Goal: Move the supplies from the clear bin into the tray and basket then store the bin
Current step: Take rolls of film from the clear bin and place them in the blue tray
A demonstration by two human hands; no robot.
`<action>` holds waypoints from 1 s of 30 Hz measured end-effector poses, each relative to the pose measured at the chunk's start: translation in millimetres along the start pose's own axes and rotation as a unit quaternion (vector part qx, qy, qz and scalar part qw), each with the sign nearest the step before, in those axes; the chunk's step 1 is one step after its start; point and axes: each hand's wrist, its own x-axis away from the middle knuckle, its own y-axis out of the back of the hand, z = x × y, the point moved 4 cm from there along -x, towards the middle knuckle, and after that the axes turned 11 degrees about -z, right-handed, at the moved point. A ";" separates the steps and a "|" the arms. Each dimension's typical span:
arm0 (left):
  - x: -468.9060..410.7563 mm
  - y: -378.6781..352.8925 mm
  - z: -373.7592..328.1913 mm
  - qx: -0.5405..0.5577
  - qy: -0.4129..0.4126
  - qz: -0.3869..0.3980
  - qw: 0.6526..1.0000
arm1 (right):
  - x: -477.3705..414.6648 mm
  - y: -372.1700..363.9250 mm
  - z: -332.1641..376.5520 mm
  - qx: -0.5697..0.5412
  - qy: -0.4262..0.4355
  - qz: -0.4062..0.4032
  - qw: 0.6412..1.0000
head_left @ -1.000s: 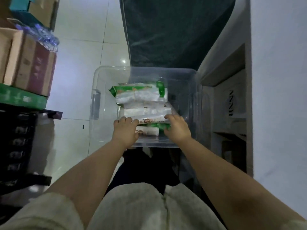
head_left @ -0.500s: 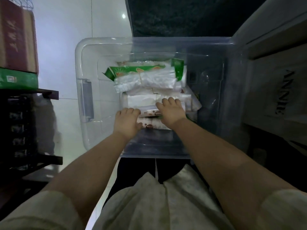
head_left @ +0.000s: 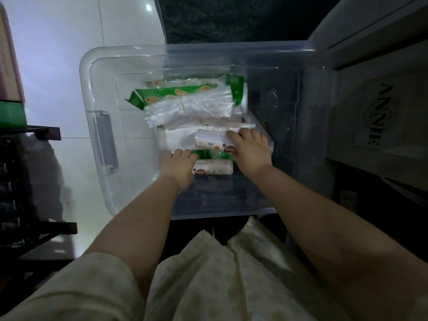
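A clear plastic bin [head_left: 97, 126] stands on the floor in front of me, holding a pile of packets. Green-and-white packets [head_left: 185, 98] lie at the far end, white ones nearer. My right hand [head_left: 250, 151] is closed on a white roll-shaped packet [head_left: 210, 142], raised a little off the pile. My left hand [head_left: 178, 165] rests with curled fingers on the near end of the pile, beside a second white packet [head_left: 215, 169] and a green one [head_left: 210, 155]. No tray or basket is in view.
A white cabinet [head_left: 370, 93] with an open compartment stands close on the right of the bin. A dark rack [head_left: 20, 181] with boxes stands on the left. White floor tiles [head_left: 69, 66] show at the upper left, a dark mat [head_left: 231, 19] beyond the bin.
The camera has come closer over the bin. My right hand has closed on a white roll packet and lifted it slightly off the pile. My left hand stays at the near packets.
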 end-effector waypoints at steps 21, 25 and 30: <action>42.9 99.0 -31.6 0.025 -0.026 -0.039 0.999 | 42.3 111.5 -2.9 -0.094 -0.039 -0.088 0.991; 82.3 159.6 -54.4 0.008 -0.036 -0.138 0.990 | 62.9 187.6 4.8 -0.089 -0.013 -0.174 0.981; 111.0 219.1 -72.0 -0.011 -0.072 -0.245 0.967 | 91.0 264.1 8.4 -0.070 -0.027 -0.293 0.953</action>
